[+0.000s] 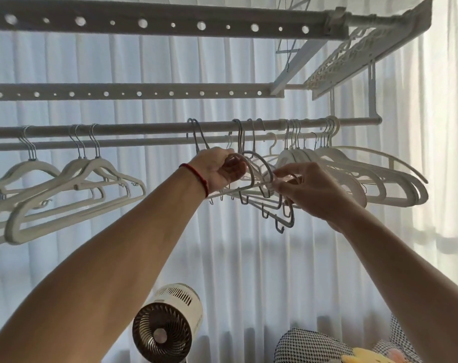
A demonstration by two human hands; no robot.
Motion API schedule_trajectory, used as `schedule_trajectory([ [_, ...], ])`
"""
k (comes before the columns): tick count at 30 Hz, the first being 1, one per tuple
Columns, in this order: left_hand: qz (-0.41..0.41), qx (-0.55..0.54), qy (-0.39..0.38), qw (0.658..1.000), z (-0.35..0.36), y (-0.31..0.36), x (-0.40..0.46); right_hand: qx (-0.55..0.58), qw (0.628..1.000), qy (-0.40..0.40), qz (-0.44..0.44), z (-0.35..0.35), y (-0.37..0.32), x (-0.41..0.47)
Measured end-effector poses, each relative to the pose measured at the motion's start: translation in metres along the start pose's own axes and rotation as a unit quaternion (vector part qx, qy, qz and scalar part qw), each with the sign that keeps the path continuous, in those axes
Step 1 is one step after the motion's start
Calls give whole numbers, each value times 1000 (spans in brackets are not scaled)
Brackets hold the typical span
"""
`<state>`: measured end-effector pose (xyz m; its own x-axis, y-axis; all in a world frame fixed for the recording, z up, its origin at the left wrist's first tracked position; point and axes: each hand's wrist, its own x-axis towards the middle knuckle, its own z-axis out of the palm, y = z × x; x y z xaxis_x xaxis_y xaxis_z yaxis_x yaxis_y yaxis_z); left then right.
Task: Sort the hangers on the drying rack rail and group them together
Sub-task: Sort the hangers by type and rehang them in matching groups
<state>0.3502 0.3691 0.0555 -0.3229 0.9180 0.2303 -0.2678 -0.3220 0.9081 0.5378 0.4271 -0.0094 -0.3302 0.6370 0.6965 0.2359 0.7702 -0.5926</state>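
A grey rail (pixel 149 127) runs across the drying rack, with a thinner rail just below it. In the middle hang several thin grey hangers (pixel 264 195), bunched together. My left hand (pixel 217 170) grips their upper left shoulders. My right hand (pixel 309 189) pinches the same bunch from the right. Several white hangers (pixel 73 189) hang spread out on the left of the rail. A tight group of white hangers (pixel 374 176) hangs at the right end.
Two perforated rack bars (pixel 144 23) run overhead, and a latticed panel (pixel 353 58) sits at the upper right. White curtains fill the background. A round white fan (pixel 167 323) stands below, beside a checked cushion (pixel 309 347).
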Motion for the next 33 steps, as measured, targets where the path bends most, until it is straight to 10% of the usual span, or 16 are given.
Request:
schedule_trajectory([
  [21,97,48,-72,992,-104,49,-36,-369,908,149,-135,60,-80,-1],
  [33,82,15,-23,996,-189,67,-64,-245,943,98,-202,125,-102,-5],
])
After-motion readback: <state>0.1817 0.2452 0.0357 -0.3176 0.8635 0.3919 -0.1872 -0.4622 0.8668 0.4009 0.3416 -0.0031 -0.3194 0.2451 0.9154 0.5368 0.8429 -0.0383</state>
